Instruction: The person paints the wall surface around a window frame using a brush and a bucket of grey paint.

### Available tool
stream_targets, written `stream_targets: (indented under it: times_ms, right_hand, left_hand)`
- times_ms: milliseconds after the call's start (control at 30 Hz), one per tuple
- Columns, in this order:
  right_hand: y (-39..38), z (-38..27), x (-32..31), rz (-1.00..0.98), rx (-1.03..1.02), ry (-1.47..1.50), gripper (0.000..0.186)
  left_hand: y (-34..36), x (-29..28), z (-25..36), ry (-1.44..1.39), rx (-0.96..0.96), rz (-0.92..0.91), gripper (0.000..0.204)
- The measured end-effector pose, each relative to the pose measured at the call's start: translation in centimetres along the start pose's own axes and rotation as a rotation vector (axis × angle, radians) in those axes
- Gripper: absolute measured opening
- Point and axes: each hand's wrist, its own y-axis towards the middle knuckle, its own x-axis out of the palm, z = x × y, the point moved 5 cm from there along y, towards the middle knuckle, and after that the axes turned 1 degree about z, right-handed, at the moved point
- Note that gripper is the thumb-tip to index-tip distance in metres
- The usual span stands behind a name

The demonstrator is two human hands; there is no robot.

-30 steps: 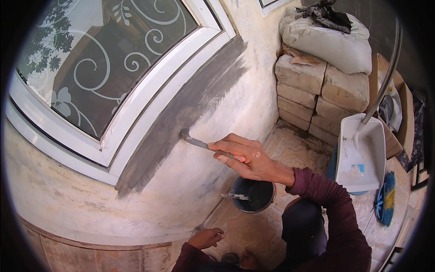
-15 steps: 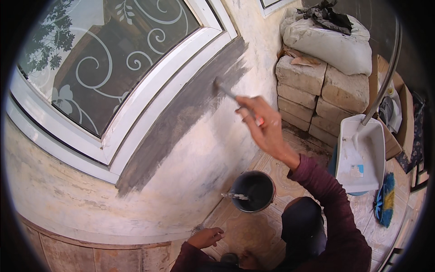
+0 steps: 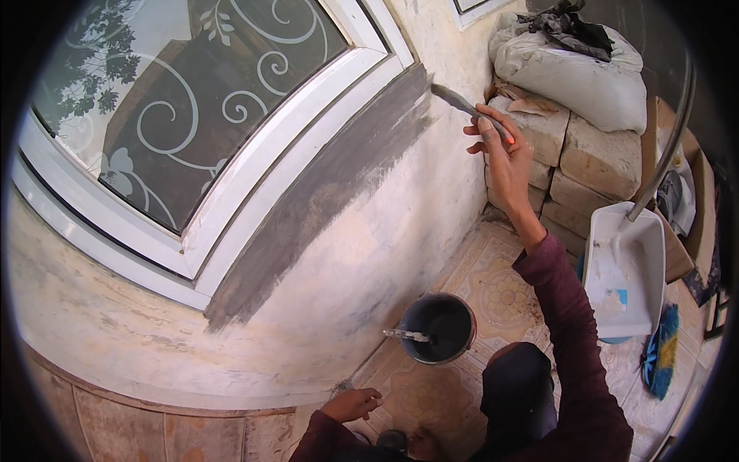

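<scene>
My right hand [image 3: 504,154] grips a slim paintbrush [image 3: 460,102] by its handle, whose end shows red. The brush tip points up and left, at the far right end of a dark grey painted band [image 3: 308,189] on the wall below the window frame. On the tiles by the wall base stands a black bucket [image 3: 471,339] with dark grey paint inside. A grey-smeared stick or handle [image 3: 406,335] lies across its left rim. My left hand [image 3: 352,404] hangs low, left of the bucket, fingers loosely bent and apart, with nothing visible in them.
Pale blocks [image 3: 600,150] are stacked at the far right, topped by a white sack [image 3: 573,73]. Nearer stand a white long-handled dustpan [image 3: 623,269], a blue-and-yellow brush head [image 3: 660,350] and a cardboard box [image 3: 700,223]. A white-framed window [image 3: 285,146] fills the upper left.
My right hand has moved up and right with the paintbrush, from the middle of the grey band to its far end. My left hand stays nearly where it was.
</scene>
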Motion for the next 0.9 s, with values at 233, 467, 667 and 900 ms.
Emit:
stream_targets:
  times_ms: [233, 467, 667, 900]
  right_hand:
    - [-8.6, -4.1, 5.9, -0.607, -0.349, -0.330, 0.026]
    - [-1.9, -1.6, 3.2, -0.216, 0.064, 0.062, 0.026]
    - [0.4, -0.3, 0.1, 0.032, -0.148, -0.046, 0.026]
    - [-7.1, -2.1, 4.0, -0.524, -0.115, -0.192, 0.024]
  left_hand:
    - [0.5, 0.2, -0.5, -0.028, 0.000, 0.015, 0.041]
    - [0.6, 0.1, -0.3, -0.039, -0.011, 0.005, 0.042]
    - [0.4, 0.0, -0.2, -0.028, -0.017, 0.007, 0.044]
    - [0.4, 0.4, -0.8, -0.086, -0.020, 0.013, 0.045]
